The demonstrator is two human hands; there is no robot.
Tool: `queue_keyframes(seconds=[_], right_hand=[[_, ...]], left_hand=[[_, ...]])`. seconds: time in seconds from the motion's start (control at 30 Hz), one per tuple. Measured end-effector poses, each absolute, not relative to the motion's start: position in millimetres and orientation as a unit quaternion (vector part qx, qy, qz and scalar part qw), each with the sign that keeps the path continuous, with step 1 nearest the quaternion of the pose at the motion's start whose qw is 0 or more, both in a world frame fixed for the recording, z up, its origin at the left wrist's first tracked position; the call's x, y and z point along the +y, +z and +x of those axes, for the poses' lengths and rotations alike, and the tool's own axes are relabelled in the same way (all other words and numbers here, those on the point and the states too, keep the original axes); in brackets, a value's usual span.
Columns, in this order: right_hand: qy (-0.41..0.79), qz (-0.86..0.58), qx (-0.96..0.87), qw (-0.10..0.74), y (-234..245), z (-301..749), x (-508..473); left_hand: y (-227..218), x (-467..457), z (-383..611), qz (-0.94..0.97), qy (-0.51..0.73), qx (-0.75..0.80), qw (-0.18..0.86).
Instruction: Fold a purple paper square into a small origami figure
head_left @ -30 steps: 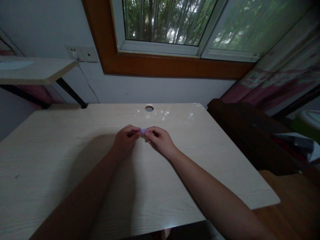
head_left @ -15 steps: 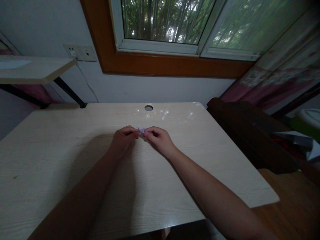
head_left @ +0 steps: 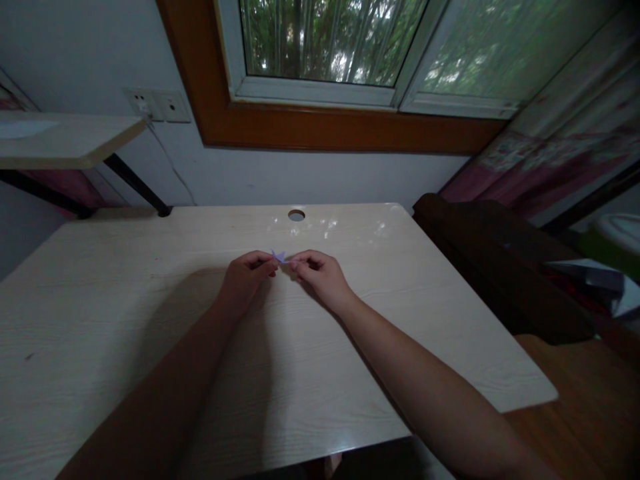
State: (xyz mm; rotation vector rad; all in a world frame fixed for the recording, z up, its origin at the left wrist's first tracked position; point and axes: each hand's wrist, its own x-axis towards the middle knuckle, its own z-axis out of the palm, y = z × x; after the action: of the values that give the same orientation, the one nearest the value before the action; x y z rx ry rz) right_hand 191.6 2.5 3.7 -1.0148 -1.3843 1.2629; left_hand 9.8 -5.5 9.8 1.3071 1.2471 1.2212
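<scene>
A tiny folded piece of purple paper [head_left: 279, 256] is pinched between both of my hands above the middle of a pale wooden desk [head_left: 150, 320]. My left hand [head_left: 246, 274] grips its left side with curled fingers. My right hand [head_left: 320, 276] grips its right side, thumb and forefinger pressed together. Most of the paper is hidden by my fingertips; only a small pointed bit shows. Both forearms reach in from the bottom of the view.
A round cable hole [head_left: 297, 215] sits near the desk's far edge. A shelf [head_left: 65, 137] juts out at the left, with wall sockets [head_left: 157, 105] beside it. A window [head_left: 350, 47] is above. A dark chair back [head_left: 500, 267] stands at the right.
My hands stay in nearly the same spot. The purple paper's point now sticks up a little more between my fingertips. The view has shifted slightly.
</scene>
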Motion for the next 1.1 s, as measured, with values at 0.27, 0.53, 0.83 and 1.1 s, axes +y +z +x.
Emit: queue_keyframes(seconds=[0.27,0.53,0.83,1.1], right_hand=[[0.518,-0.414,-0.552,0.506,3.3,191.1,5.6],[0.498,-0.417,-0.607,0.458,-2.6,191.1,3.9],[0.469,-0.438,-0.602,0.476,-0.7,191.0,3.9],[0.493,-0.427,-0.573,0.497,-0.5,192.4,6.2]], left_hand=[[6.8,-3.1,8.0,0.525,0.501,0.523,0.447],[8.1,-4.5,10.8,0.559,0.475,0.525,0.431],[5.9,-2.6,9.6,0.558,0.479,0.528,0.425],[12.1,-5.3,10.2,0.537,0.494,0.534,0.427]])
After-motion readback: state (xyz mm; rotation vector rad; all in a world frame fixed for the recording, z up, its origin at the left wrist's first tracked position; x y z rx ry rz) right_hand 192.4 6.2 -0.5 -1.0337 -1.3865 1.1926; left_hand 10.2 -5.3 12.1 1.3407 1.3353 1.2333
